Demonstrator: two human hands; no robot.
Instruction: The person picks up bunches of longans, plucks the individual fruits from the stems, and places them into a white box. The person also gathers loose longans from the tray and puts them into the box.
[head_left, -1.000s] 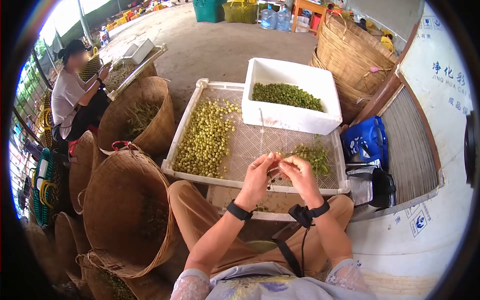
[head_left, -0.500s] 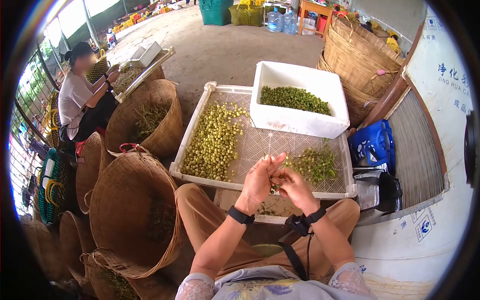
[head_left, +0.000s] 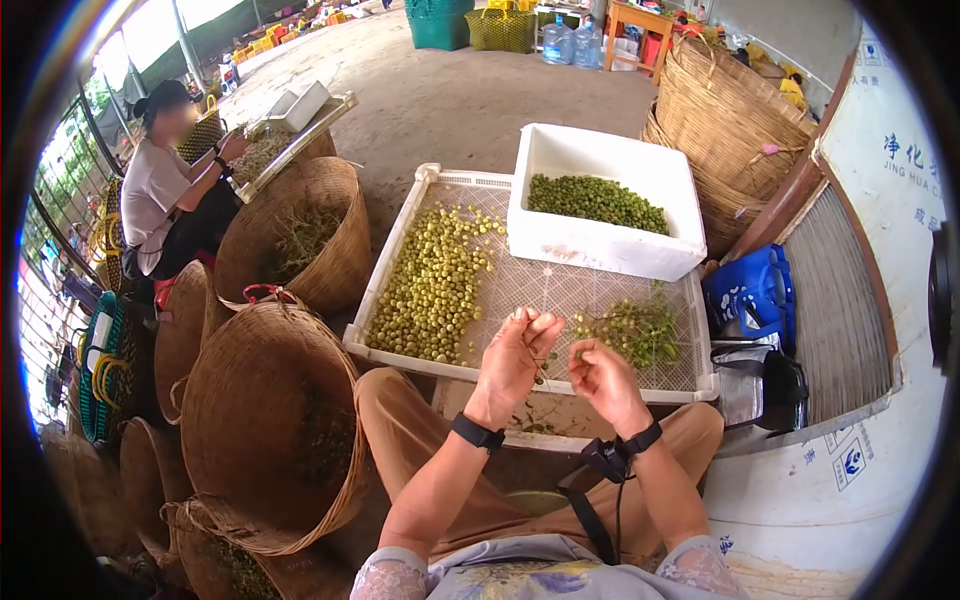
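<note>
Thin green sprig (head_left: 543,361), sm., dangling mid-air

The white mesh tray (head_left: 560,290) before me is carrying a white foam box (head_left: 600,240) at its far right corner. Left of the box, yellow-green fruits (head_left: 435,285) are lying spread out. On the box's near side, leafy sprigs (head_left: 635,330) are lying heaped.

Left hand (head_left: 515,360) pinching sprig (head_left: 541,363), right hand (head_left: 600,378) near (above tray (head_left: 560,290))
</note>
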